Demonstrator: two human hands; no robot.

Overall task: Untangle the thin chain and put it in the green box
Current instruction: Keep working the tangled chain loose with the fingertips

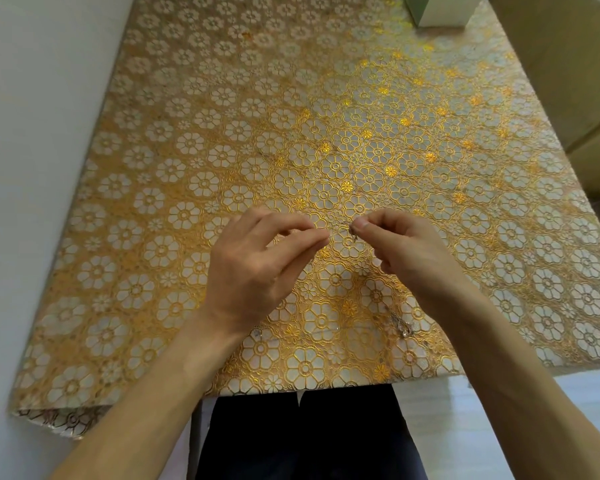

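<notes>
Head view, looking down on the bench, which is covered by a gold cloth with a flower pattern. Centre of the frame: I see the left hand and the right hand raised just above the cloth, fingertips turned toward each other and close together. The left fingers are curled, with thumb and forefinger pinched on one end of a short run of the chain. The right fingers are bent in the same way and pinch the other end of that run. The chain shows as a very fine pale strand between the two pinches, with a small bit hanging below the right fingertips; its links are too small for me to make out. Lower right of centre, just beside the right wrist, a silvery cluster lies on the cloth; I cannot tell whether it joins the held strand. Top right corner: the box, green on its left face, stands on the bench well apart from both hands and is cut off by the frame edge. Bottom centre: dark trousers below the bench edge.
</notes>
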